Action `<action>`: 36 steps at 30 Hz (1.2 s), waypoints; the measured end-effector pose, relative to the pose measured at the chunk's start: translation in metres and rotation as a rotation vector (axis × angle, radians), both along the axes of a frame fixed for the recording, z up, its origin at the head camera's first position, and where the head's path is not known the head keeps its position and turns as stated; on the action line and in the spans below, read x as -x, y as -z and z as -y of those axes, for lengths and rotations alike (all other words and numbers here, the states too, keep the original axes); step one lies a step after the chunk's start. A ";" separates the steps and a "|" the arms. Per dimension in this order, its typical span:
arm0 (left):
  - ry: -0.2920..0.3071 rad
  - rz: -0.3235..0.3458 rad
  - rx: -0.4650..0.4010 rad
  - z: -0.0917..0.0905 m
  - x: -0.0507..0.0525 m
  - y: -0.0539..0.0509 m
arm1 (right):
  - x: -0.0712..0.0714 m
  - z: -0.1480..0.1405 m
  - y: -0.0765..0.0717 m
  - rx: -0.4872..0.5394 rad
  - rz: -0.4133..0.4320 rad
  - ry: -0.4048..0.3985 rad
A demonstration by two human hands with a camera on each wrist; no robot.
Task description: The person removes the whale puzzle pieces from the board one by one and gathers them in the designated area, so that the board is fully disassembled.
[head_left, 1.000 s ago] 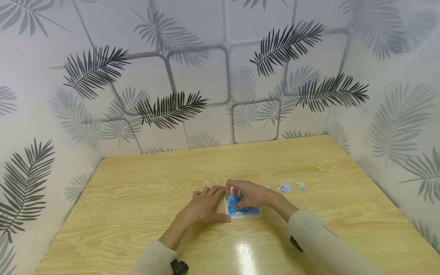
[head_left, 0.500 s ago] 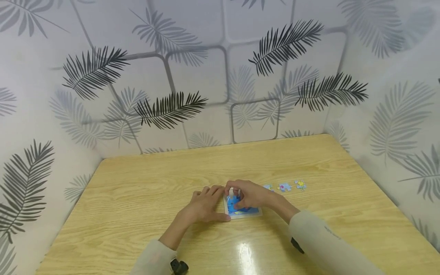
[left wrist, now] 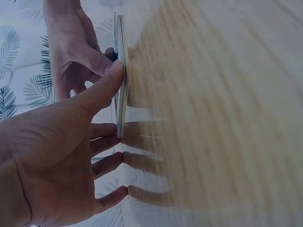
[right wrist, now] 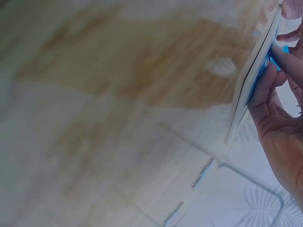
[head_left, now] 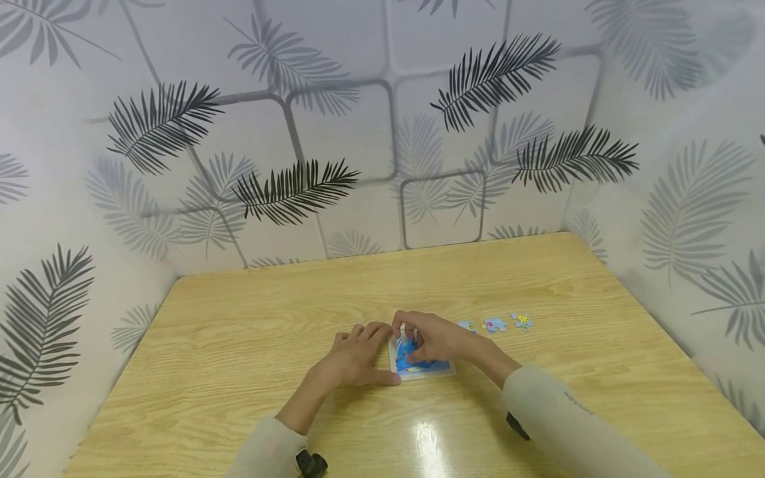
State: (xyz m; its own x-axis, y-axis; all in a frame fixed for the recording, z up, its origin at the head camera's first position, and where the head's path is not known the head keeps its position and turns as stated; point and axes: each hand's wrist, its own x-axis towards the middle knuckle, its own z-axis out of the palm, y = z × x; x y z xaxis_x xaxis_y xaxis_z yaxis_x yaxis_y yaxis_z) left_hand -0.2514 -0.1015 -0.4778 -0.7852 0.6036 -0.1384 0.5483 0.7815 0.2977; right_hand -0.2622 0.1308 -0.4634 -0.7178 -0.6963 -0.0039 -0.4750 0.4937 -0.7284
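A small jigsaw board (head_left: pixel 443 373) with a pale border and a blue picture lies on the table. My left hand (head_left: pixel 358 362) rests at its left side, fingers spread. In the left wrist view the thumb (left wrist: pixel 106 80) presses the board's edge and the other fingertips touch the tabletop. Over the board, my right hand (head_left: pixel 439 337) bends its fingers and covers part of the picture. The right wrist view shows these fingers pinching a blue puzzle piece (right wrist: pixel 285 49), tilted up against the board's surface (right wrist: pixel 259 75). Most of that piece is hidden by the fingers.
To the right of the board lie loose puzzle pieces in a row: one partly behind the right hand (head_left: pixel 467 326), one with a pink swirl (head_left: pixel 495 324), one with a yellow sun (head_left: pixel 522 321). The patterned wall (head_left: pixel 358 199) borders the wooden table (head_left: pixel 239 345).
My right fingers shift very slightly over the board, so the blue part between them looks a little different. The left hand, the board and the loose pieces keep their places.
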 end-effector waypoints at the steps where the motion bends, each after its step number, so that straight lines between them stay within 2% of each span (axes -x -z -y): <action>1: -0.001 0.002 0.000 0.000 0.000 0.000 | 0.000 0.000 0.000 -0.001 0.000 0.000; 10: -0.004 0.003 -0.005 -0.001 -0.004 -0.007 | 0.001 0.002 -0.001 -0.049 -0.061 -0.011; 19: -0.012 0.016 -0.009 -0.002 -0.006 -0.013 | 0.004 -0.006 -0.004 0.021 0.031 -0.024; 24: -0.022 0.027 -0.016 -0.002 -0.007 -0.013 | 0.004 -0.011 -0.007 0.030 -0.030 -0.023; 28: -0.024 0.030 -0.013 -0.002 -0.009 -0.015 | 0.003 -0.016 -0.012 0.043 -0.066 0.007; 34: -0.021 0.036 -0.003 -0.004 -0.011 -0.020 | 0.001 -0.029 -0.015 0.048 -0.032 0.083; 36: -0.028 0.038 -0.005 -0.004 -0.010 -0.018 | 0.001 -0.034 -0.014 0.045 -0.026 0.100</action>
